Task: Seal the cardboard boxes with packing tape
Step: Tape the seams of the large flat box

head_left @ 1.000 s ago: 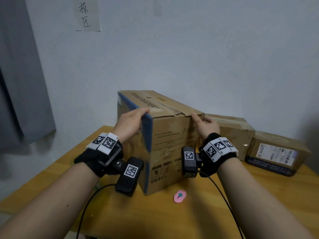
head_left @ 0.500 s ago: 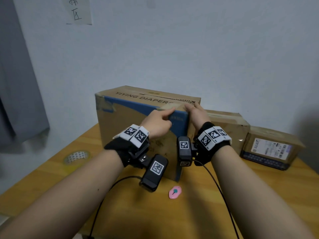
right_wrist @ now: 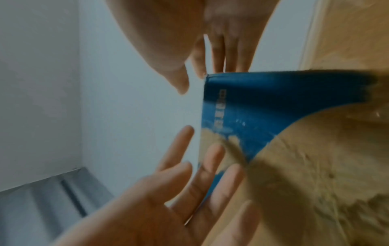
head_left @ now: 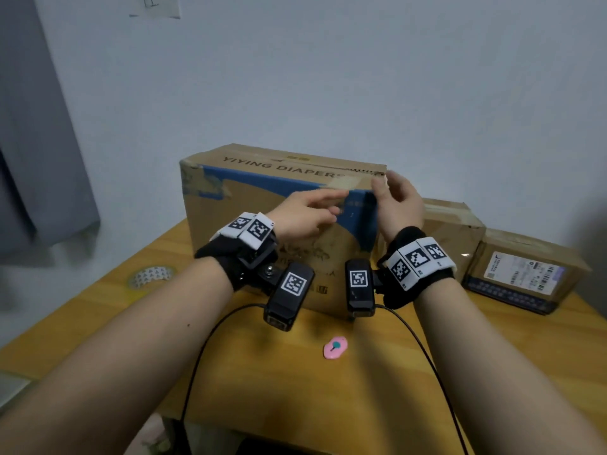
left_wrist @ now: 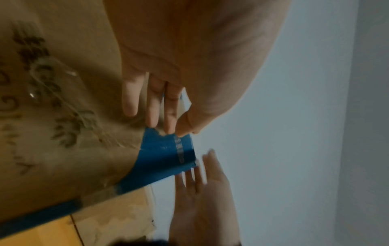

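Between my hands stands the diaper box on the surface; left hand and right hand, fingers loose, grip nothing. Positioning looks finished; next I'd fetch the tape roll off to my left.

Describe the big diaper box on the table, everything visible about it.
The big diaper box is worn brown cardboard with a blue band below its top edge, "YIYING DIAPERS" printed on top, and scuffed patches and old tape at its corners. It stands upright on the wooden table, flaps down. The left hand lays straight fingers on its front near the upper right corner; the right hand is at that corner.
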